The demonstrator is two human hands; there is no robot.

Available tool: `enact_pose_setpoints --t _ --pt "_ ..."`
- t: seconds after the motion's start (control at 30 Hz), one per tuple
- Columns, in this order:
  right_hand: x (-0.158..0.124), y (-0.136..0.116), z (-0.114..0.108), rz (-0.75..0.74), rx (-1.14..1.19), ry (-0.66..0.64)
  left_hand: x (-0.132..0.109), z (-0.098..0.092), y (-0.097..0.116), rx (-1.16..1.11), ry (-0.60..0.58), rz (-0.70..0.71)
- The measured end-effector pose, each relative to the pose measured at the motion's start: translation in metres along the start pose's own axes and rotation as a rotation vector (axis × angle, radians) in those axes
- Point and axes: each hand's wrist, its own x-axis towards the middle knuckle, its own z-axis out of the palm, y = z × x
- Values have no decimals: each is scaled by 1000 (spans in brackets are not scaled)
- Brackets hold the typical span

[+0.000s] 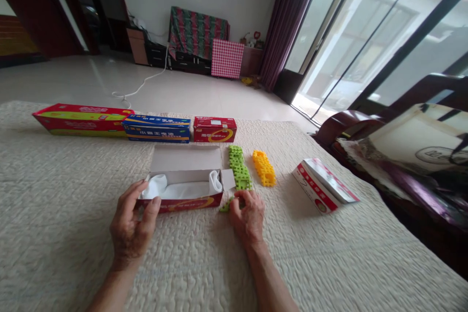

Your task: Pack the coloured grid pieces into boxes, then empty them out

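An open red box (183, 202) with white wrapping inside lies on the cream quilted cloth (54, 214). My left hand (132, 224) rests at the box's near left corner, thumb and fingers curled against its front wall. My right hand (247, 214) is closed on the near end of a green plastic grid strip (239, 168) just right of the box. A yellow grid strip (263, 168) lies beside the green one, untouched.
Along the far edge sit a long red-and-yellow box (82, 119), a blue box (157, 128) and a small red box (214, 129). A red-and-white box (323, 186) lies tilted at the right. Dark wooden furniture (402, 156) stands past the right edge.
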Motion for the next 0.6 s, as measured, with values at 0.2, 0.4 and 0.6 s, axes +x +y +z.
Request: enact_pose_setpoints --t 0.2,0.4,0.6 --pt "-2 -6 -3 -7 -11 -17 0 -3 4 33 0 -17" --pt "-2 -6 -3 -17 -10 -42 1 -3 5 58 6 -14" --pt "-2 -4 -3 -45 18 -60 -1 -2 2 6 0 -32"
